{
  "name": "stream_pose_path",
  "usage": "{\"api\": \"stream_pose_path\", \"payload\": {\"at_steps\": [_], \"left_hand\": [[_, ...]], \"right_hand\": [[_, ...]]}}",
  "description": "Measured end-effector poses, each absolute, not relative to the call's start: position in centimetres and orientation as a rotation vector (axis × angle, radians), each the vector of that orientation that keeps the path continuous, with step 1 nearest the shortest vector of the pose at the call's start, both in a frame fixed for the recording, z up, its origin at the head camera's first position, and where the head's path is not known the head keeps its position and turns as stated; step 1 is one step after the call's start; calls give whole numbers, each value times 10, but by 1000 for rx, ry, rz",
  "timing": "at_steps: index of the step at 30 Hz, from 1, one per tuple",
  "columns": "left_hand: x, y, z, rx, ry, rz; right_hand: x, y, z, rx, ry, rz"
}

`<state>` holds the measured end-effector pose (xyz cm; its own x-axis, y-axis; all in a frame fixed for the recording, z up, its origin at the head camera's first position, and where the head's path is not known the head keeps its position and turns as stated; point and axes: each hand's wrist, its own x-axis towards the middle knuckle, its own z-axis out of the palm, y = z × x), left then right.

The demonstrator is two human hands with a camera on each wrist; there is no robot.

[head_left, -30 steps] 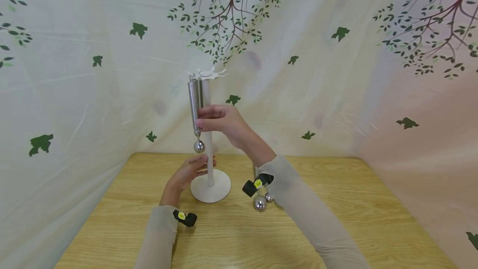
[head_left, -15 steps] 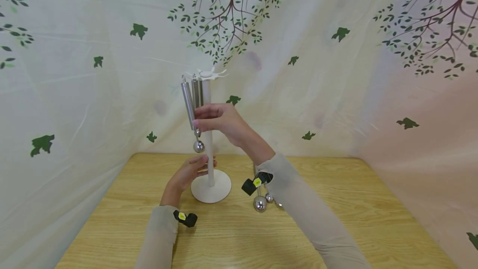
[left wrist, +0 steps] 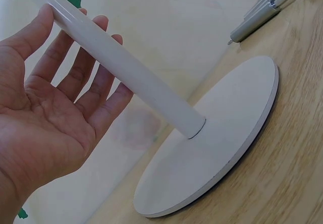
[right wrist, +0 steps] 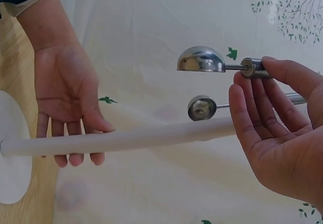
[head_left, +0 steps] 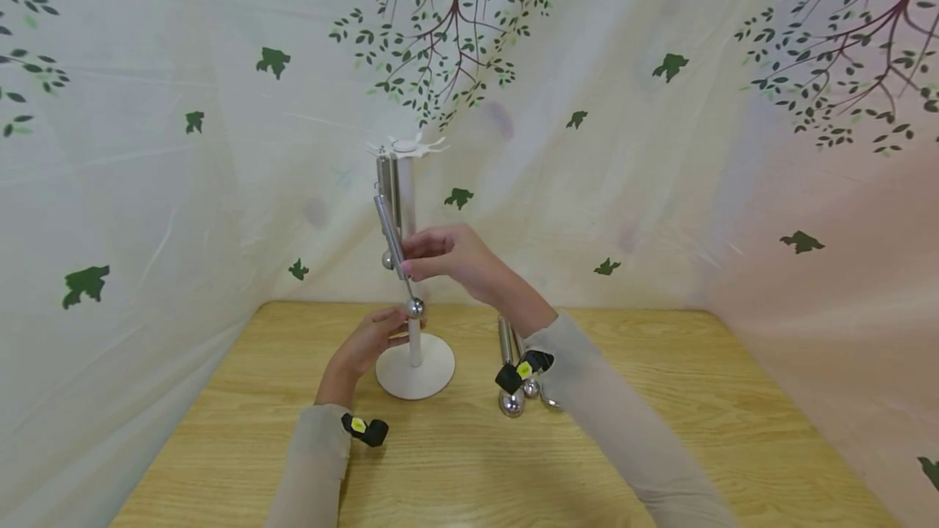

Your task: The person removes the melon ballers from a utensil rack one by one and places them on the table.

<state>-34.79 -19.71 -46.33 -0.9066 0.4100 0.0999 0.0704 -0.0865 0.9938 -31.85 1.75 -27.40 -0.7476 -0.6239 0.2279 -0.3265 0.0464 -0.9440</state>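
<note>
A white stand (head_left: 415, 367) with a thin pole (head_left: 406, 186) stands at the table's back. My right hand (head_left: 407, 261) pinches the lower handle of a steel ball-ended spoon (head_left: 393, 239). The spoon is tilted beside the pole, its bowl (head_left: 416, 308) low. In the right wrist view the fingers (right wrist: 262, 90) hold the spoon (right wrist: 200, 60) by the neck. A second spoon (head_left: 386, 186) hangs from the top hooks. My left hand (head_left: 389, 328) rests straight fingers (left wrist: 75, 72) against the pole (left wrist: 126, 80) near the base (left wrist: 217, 148).
A few more steel spoons (head_left: 511, 385) lie on the wooden table (head_left: 660, 398) right of the stand, partly behind my right sleeve. A leaf-printed cloth wall (head_left: 660, 145) closes the back and both sides.
The right hand has drawn one spoon off the top hooks and lowered it, tilted, so its bowl is near the left fingers. The left hand has stayed at the pole.
</note>
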Motion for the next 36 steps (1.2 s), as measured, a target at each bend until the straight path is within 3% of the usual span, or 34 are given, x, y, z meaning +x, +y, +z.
{"api": "stream_pose_path", "payload": {"at_steps": [14,36], "left_hand": [[-349,-196,-462,500,1927,2114],[-349,-197,-464,590,1922,2098]], "right_hand": [[-334,71,-313,-880,2161,-1683],[-359,169,-362,-522,2243,-1760]]}}
